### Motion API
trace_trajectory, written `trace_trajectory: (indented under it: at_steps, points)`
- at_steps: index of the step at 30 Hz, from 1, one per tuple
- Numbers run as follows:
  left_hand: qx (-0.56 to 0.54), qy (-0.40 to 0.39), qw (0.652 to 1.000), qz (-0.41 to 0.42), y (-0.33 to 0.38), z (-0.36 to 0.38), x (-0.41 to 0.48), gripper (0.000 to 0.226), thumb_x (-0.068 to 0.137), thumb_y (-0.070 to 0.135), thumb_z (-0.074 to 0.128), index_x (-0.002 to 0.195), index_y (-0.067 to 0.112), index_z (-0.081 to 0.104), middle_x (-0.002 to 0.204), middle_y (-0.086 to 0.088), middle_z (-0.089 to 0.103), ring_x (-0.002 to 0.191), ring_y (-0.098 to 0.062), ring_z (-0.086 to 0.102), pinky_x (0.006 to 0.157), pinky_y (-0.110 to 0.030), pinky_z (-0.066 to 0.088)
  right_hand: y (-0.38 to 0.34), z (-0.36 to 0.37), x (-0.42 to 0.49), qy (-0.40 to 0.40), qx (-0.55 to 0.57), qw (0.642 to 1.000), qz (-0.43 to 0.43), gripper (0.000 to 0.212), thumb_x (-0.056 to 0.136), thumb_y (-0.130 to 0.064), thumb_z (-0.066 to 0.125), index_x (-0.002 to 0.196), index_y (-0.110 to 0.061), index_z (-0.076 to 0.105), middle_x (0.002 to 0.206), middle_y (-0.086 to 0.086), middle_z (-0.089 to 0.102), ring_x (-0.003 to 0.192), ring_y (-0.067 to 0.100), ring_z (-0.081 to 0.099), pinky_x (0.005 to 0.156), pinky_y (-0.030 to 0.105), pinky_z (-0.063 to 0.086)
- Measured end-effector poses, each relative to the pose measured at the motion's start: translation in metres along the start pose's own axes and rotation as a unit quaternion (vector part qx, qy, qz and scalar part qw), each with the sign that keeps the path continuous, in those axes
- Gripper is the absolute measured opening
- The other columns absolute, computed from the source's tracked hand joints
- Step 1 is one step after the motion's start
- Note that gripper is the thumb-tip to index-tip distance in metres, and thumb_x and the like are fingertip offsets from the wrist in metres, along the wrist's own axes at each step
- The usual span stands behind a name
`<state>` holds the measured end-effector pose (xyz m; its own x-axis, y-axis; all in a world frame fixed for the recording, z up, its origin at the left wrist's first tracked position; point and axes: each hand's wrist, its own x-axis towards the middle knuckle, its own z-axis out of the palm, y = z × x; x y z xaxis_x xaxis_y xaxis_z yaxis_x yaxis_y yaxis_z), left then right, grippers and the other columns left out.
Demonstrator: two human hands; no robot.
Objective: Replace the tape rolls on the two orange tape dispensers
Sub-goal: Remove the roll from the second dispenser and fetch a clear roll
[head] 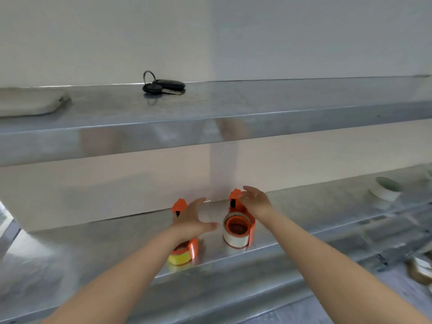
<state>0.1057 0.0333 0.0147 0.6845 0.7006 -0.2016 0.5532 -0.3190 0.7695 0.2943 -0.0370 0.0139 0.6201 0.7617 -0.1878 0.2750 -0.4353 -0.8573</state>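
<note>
Two orange tape dispensers stand side by side on the lower metal shelf point(93, 249). The left dispenser point(190, 250) carries a yellow tape roll point(178, 258); my left hand point(194, 218) hovers just over it, fingers spread, covering its middle. The right dispenser point(238, 226) carries a clear, whitish roll point(233, 239) around an orange hub. My right hand point(256, 202) is open at that dispenser's upper end, fingers near the orange top piece. Neither hand visibly grips anything.
A bunch of black keys point(163, 86) lies on the upper shelf point(257, 118), with a white pad point(30, 102) at its left. A white tape roll point(384, 189) rests on the lower shelf at the right. A brownish roll point(420, 270) sits at the far right edge.
</note>
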Motion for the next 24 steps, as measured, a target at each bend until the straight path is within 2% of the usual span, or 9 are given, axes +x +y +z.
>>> trace_trajectory:
  at_steps: [4, 6, 9, 11, 14, 16, 18, 22, 24]
  points:
    - [-0.015, -0.029, 0.999, 0.037, 0.023, 0.033, 0.012, 0.081, 0.069, 0.028, 0.079, 0.137, 0.021, 0.035, 0.133, 0.011, 0.042, 0.127, -0.007, 0.039, 0.096, -0.018, 0.029, 0.031, -0.034, -0.008, 0.028, 0.044, 0.998, 0.028, 0.053, 0.087, -0.018, 0.061, 0.135, -0.009, 0.043, 0.137, 0.014, 0.053, 0.124, 0.025, 0.052, 0.101, 0.028, 0.038]
    - [-0.004, -0.04, 0.998, 0.052, 0.028, 0.046, 0.014, 0.064, 0.067, 0.021, 0.078, 0.124, 0.022, 0.048, 0.117, 0.015, 0.051, 0.109, -0.005, 0.05, 0.09, -0.016, 0.034, 0.047, -0.039, -0.015, 0.012, 0.05, 0.998, 0.043, 0.056, 0.087, -0.022, 0.061, 0.137, -0.01, 0.04, 0.14, 0.013, 0.05, 0.126, 0.025, 0.049, 0.102, 0.03, 0.039]
    - [0.023, -0.028, 0.997, 0.074, 0.026, 0.064, 0.018, 0.047, 0.053, 0.024, 0.074, 0.098, 0.027, 0.061, 0.097, 0.013, 0.068, 0.089, -0.005, 0.064, 0.085, -0.032, 0.053, 0.063, -0.034, -0.024, -0.03, 0.076, 0.995, 0.057, 0.063, 0.087, -0.027, 0.061, 0.141, -0.011, 0.034, 0.144, 0.013, 0.044, 0.13, 0.025, 0.045, 0.096, 0.026, 0.036]
    - [0.018, -0.036, 0.998, 0.045, 0.019, 0.072, 0.022, 0.059, 0.048, 0.027, 0.077, 0.104, 0.027, 0.058, 0.1, 0.009, 0.066, 0.093, -0.006, 0.064, 0.087, -0.029, 0.053, 0.07, -0.026, -0.024, -0.053, 0.088, 0.993, 0.065, 0.065, 0.087, -0.028, 0.062, 0.142, -0.011, 0.032, 0.143, 0.012, 0.043, 0.131, 0.025, 0.044, 0.095, 0.024, 0.035]
    - [0.016, -0.024, 0.999, -0.02, 0.014, 0.085, 0.029, 0.109, 0.038, 0.04, 0.078, 0.135, 0.015, 0.034, 0.129, -0.001, 0.052, 0.115, -0.016, 0.055, 0.098, -0.029, 0.048, 0.075, -0.012, -0.021, -0.087, 0.085, 0.991, 0.058, 0.064, 0.083, -0.033, 0.064, 0.138, -0.013, 0.038, 0.137, 0.006, 0.05, 0.124, 0.022, 0.051, 0.098, 0.024, 0.041]
    - [-0.018, -0.023, 0.998, -0.058, 0.015, 0.091, 0.029, 0.125, 0.042, 0.036, 0.081, 0.146, 0.013, 0.015, 0.139, -0.003, 0.044, 0.124, -0.02, 0.049, 0.102, -0.029, 0.044, 0.076, -0.004, -0.02, -0.105, 0.083, 0.99, 0.033, 0.044, 0.084, -0.026, 0.063, 0.125, -0.015, 0.052, 0.124, 0.005, 0.062, 0.108, 0.015, 0.061, 0.086, 0.016, 0.049]
    - [-0.046, -0.008, 0.996, -0.082, 0.016, 0.094, 0.029, 0.12, 0.049, 0.027, 0.082, 0.146, 0.01, 0.014, 0.136, -0.003, 0.048, 0.122, -0.021, 0.051, 0.099, -0.027, 0.043, 0.076, 0.001, -0.019, -0.102, 0.094, 0.99, 0.018, 0.031, 0.087, -0.016, 0.058, 0.117, -0.018, 0.054, 0.114, 0.004, 0.065, 0.102, 0.014, 0.062, 0.08, 0.014, 0.049]
    - [-0.056, 0.009, 0.995, -0.08, 0.011, 0.097, 0.028, 0.094, 0.049, 0.026, 0.081, 0.132, 0.014, 0.038, 0.122, -0.001, 0.06, 0.11, -0.019, 0.059, 0.094, -0.031, 0.049, 0.076, 0.004, -0.017, -0.108, 0.114, 0.987, 0.02, 0.034, 0.09, -0.018, 0.053, 0.125, -0.016, 0.051, 0.118, 0.006, 0.064, 0.109, 0.021, 0.062, 0.087, 0.036, 0.054]
    - [-0.069, 0.014, 0.995, -0.069, 0.011, 0.096, 0.026, 0.079, 0.052, 0.021, 0.083, 0.122, 0.017, 0.046, 0.113, 0.004, 0.062, 0.105, -0.017, 0.06, 0.094, -0.033, 0.05, 0.076, 0.004, -0.017, -0.11, 0.121, 0.986, 0.017, 0.033, 0.092, -0.017, 0.051, 0.124, -0.016, 0.051, 0.115, 0.003, 0.064, 0.108, 0.018, 0.062, 0.088, 0.029, 0.053]
